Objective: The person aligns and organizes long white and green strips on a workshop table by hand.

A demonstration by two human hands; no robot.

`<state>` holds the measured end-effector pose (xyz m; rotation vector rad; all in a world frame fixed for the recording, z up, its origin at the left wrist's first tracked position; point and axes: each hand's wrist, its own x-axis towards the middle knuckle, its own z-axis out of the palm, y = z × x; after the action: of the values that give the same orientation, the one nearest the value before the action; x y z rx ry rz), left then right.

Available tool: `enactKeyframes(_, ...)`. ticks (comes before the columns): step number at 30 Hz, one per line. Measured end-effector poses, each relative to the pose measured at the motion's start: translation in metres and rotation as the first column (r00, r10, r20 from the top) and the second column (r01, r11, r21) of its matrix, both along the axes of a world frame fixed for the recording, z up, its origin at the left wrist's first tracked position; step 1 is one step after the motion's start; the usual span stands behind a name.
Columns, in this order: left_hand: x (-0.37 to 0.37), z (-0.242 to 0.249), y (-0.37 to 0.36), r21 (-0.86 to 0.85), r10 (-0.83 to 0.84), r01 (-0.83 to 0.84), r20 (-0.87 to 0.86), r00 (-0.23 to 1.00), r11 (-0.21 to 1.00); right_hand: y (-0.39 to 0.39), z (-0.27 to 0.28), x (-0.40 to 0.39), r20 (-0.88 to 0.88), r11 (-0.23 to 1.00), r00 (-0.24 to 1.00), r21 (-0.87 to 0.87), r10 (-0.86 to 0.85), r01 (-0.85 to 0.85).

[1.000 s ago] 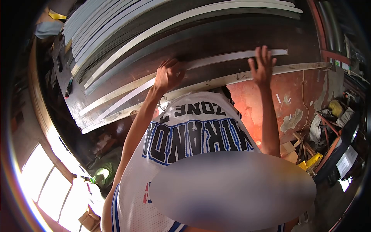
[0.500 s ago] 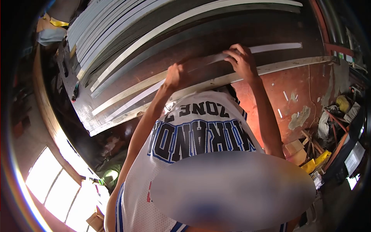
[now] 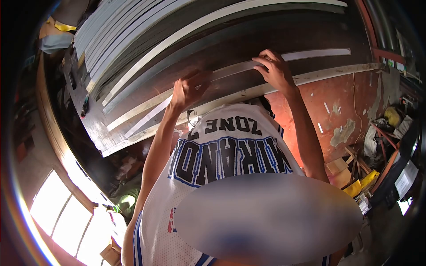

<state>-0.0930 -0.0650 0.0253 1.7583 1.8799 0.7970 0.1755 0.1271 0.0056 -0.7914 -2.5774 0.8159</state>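
A long, narrow pale strip (image 3: 235, 69) lies slantwise along the front of the dark bench top, passing under both hands. My left hand (image 3: 187, 91) is over its left part, fingers curled across it and partly in shadow. Farther right, my right hand (image 3: 274, 70) grips the strip between thumb and fingers. Past that hand, the strip's right end (image 3: 328, 54) rests on the bench. A second, cream-coloured strip (image 3: 140, 110) lies just behind, its right part hidden by my left hand.
Many long grey-white strips (image 3: 117, 37) lie side by side at the back left of the bench (image 3: 95, 128). One longer white strip (image 3: 186, 33) curves in front of them. A small dark tool (image 3: 84, 106) sits near the left edge. Cartons (image 3: 339, 170) and clutter stand at lower right.
My left hand has moved left along the strip, and its fingers reach out more. The strip has shifted slightly right. My right hand stays nearly in place.
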Motion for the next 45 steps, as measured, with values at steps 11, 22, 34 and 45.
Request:
enactKeyframes(11,0.002,-0.006,-0.001,0.027,0.01,-0.009,-0.062,0.998,1.0,0.003,0.002,-0.004,0.028,1.0,0.999,0.02,0.017,-0.018)
enactKeyframes(22,0.002,-0.009,0.0,0.023,0.01,-0.008,-0.097,0.995,1.0,-0.017,-0.005,-0.015,-0.076,1.0,0.997,0.023,0.004,-0.002)
enactKeyframes(34,0.004,-0.011,0.001,0.032,0.023,-0.02,-0.098,0.995,0.999,-0.022,-0.006,-0.019,-0.06,1.0,0.998,-0.003,0.004,-0.004)
enactKeyframes(45,0.007,-0.015,0.002,0.027,0.048,-0.046,-0.102,0.994,0.999,-0.032,-0.008,-0.031,-0.071,0.999,0.997,-0.008,0.04,-0.041)
